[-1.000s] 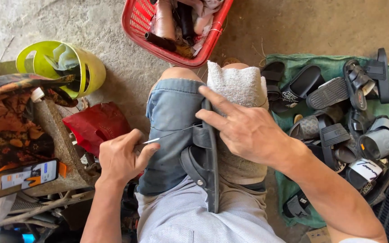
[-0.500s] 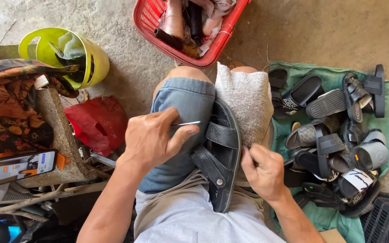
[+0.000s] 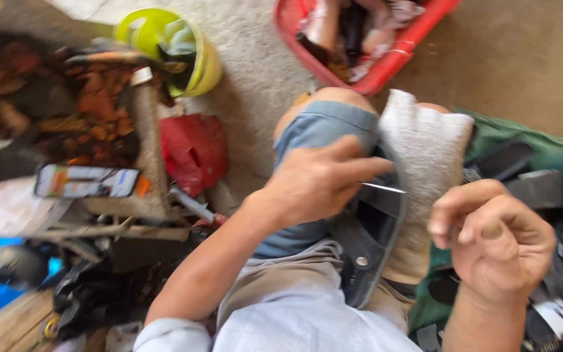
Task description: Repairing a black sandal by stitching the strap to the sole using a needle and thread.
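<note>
**Needle at sandal, lap work**

Dark sandal lying in the gap between the thighs, long axis running near-to-far from the waist toward the knees, one end close to the shirt hem, other end hidden behind the left hand. Strap with a small rivet facing up. Left hand resting on the denim-covered left knee, thumb and forefinger pinched on a thin metal needle; needle near level, tip pointing right toward the grey cloth draped over the right knee. Right hand raised just right of the sandal, fingers curled in, thumb pressed to forefinger (thread between them too fine to confirm). Red basket on the floor past the knees, yellow bucket far left, pile of dark sandals on green fabric at right.
</note>
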